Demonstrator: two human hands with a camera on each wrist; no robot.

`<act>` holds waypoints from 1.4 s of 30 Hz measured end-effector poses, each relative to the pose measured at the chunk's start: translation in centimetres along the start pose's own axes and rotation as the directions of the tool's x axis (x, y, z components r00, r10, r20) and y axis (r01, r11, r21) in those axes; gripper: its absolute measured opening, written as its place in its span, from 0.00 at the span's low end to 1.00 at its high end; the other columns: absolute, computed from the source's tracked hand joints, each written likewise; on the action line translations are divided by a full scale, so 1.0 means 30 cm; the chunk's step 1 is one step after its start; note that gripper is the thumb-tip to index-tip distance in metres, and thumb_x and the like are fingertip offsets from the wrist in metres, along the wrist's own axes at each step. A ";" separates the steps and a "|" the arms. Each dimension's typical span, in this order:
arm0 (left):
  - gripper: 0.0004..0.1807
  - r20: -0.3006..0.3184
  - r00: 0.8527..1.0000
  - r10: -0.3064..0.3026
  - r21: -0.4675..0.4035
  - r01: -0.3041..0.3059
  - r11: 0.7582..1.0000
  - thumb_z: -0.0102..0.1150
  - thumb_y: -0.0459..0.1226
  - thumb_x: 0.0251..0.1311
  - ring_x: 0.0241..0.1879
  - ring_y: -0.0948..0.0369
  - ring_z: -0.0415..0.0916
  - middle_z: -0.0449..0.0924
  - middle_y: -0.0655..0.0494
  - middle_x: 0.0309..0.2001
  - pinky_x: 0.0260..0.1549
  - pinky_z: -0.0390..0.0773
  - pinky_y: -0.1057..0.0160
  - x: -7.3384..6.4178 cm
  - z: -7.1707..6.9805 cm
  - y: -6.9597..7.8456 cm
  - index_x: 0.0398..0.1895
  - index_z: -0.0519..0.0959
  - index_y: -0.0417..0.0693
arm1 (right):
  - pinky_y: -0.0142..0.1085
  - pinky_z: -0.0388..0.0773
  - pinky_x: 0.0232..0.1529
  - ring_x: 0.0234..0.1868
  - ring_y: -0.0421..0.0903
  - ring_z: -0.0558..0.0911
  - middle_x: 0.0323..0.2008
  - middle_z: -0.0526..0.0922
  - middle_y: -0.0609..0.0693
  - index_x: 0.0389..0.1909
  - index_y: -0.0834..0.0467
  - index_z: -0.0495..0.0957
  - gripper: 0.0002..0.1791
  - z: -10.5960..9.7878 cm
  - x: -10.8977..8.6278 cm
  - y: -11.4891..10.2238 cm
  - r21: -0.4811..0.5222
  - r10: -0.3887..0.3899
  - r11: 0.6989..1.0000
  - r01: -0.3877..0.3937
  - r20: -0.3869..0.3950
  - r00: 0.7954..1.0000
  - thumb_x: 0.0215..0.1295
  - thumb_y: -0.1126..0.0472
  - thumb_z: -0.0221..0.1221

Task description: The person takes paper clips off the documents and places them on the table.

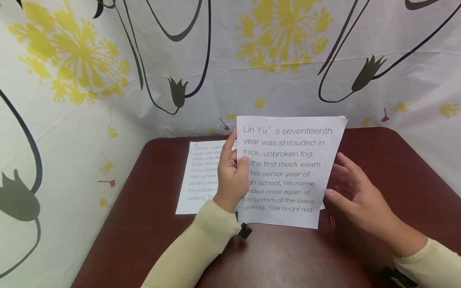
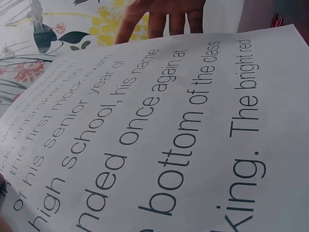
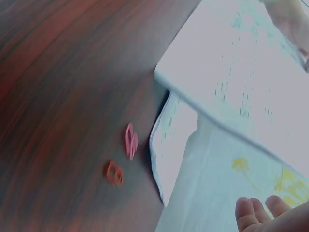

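Note:
A stack of printed sheets (image 1: 288, 172) stands raised and nearly upright over the table. My left hand (image 1: 232, 180) grips it by the left edge, thumb across the front and fingers behind. Just off the right edge, my right hand (image 1: 360, 196) has its fingers spread loosely and holds nothing. Its fingers (image 2: 164, 19) show beyond the paper's edge in the left wrist view. Behind the raised stack, more printed paper (image 1: 198, 176) lies on the table, partly covered by the stack and my left hand.
A pink paper clip (image 3: 130, 141) and a red paper clip (image 3: 114, 173) lie on the dark red-brown table (image 1: 122, 232), near my right hand. A white cloth with yellow flowers (image 1: 288, 36) hangs around the table's back and left sides.

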State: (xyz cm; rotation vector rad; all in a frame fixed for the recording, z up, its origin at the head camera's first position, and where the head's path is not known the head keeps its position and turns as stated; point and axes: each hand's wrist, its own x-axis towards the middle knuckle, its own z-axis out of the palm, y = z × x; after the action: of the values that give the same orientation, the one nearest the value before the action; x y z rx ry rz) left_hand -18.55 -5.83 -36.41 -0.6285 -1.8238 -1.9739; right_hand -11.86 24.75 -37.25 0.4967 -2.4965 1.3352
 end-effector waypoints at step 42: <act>0.48 0.156 0.964 -0.216 -0.108 0.234 0.966 0.46 0.25 0.74 0.42 0.48 0.91 0.85 0.44 0.54 0.38 0.90 0.49 0.020 -0.001 0.054 0.85 0.47 0.79 | 0.30 0.87 0.38 0.45 0.36 0.91 0.57 0.87 0.39 0.85 0.41 0.51 0.51 0.106 0.039 -0.108 0.436 0.131 0.900 -0.008 -0.252 0.959 0.70 0.81 0.54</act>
State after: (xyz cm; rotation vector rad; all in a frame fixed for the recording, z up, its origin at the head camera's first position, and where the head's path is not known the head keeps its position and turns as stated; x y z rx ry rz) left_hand -18.15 -5.99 -34.74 -0.6391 -1.9420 -2.2594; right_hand -11.80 20.21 -36.09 0.2795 -2.0095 1.8583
